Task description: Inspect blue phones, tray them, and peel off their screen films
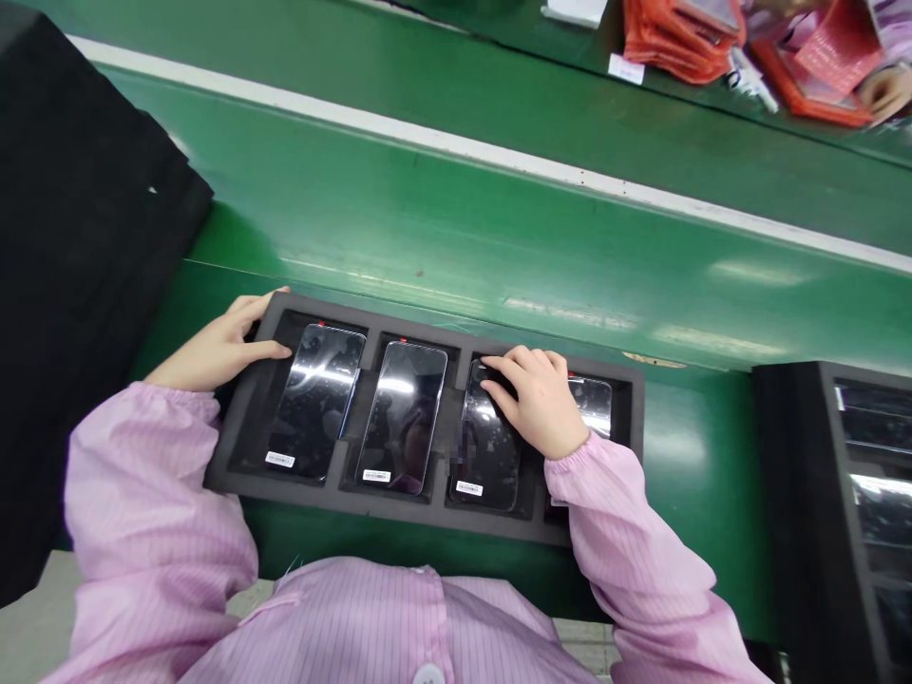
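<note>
A dark grey foam tray (pixel 399 508) lies crosswise in front of me, with black glass-fronted phones or screens in its compartments. My left hand (pixel 224 344) grips the tray's left end, thumb on top and fingers over the outer side. Leftmost is one black screen (pixel 313 404); beside it lies a second screen (pixel 403 418). My right hand (pixel 538 394) is over the upper end of the third screen (pixel 488 446), its thumb and forefinger slightly apart at the top left and its other fingers bent. My right hand and sleeve partly cover a fourth screen (pixel 593 404). White barcode labels mark the lower ends.
A tall black stack (pixel 78 285) stands at the left. Another black tray (pixel 805 513) with dark screens is at the right. Orange-red packets (pixel 680 38) and a small white label (pixel 626 68) sit on the green shelf above the green bench (pixel 691 475).
</note>
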Tool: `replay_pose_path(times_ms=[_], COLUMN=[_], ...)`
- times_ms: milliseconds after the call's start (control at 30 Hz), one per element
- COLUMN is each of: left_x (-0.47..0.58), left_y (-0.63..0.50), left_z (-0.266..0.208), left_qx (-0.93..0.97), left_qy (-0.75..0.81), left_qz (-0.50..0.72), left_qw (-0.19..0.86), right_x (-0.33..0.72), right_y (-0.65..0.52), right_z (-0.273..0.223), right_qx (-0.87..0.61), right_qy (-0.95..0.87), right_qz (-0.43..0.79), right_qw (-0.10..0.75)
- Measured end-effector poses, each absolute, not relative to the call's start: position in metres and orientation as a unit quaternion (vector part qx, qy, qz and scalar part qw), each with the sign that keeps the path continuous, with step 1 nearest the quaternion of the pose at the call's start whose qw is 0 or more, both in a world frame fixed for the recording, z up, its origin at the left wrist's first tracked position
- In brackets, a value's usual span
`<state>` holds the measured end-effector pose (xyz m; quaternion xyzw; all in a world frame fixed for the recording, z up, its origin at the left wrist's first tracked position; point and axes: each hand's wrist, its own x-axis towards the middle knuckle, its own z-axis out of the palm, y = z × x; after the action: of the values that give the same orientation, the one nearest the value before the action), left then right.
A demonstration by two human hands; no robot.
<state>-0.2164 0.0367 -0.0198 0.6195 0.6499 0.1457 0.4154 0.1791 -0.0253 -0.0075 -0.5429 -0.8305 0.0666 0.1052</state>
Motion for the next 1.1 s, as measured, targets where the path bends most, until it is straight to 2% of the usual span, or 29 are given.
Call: replay_pose_path(times_ms=[233,433,900,967,1100], left_x=[-0.218,-0.215,-0.213,-0.213,-0.215], left_y=[0.038,0.037,0.037,0.037,0.037], left_z=[-0.021,-0.020,-0.017,-0.017,-0.018], left_qx=[0.624,0.616,0.602,0.599,0.607], left_qy=[0.646,0.648,0.664,0.664,0.668], left_qz=[0.146,0.152,0.143,0.143,0.129], left_qw=[0.415,0.421,0.419,0.424,0.410], right_x=[0.181,0.210,0.224,0.205,0.158], right_y=[-0.021,-0.020,-0.033,-0.045,-0.077], right_z=[-0.005,0.009,0.024,0.027,0.024], right_qx=[-0.523,-0.454,-0.481,-0.463,-0.458], right_qy=[-0.829,-0.825,-0.742,-0.765,-0.831], right_qz=[0.115,0.256,0.393,0.384,0.262], right_qw=[0.160,0.217,0.252,0.231,0.174])
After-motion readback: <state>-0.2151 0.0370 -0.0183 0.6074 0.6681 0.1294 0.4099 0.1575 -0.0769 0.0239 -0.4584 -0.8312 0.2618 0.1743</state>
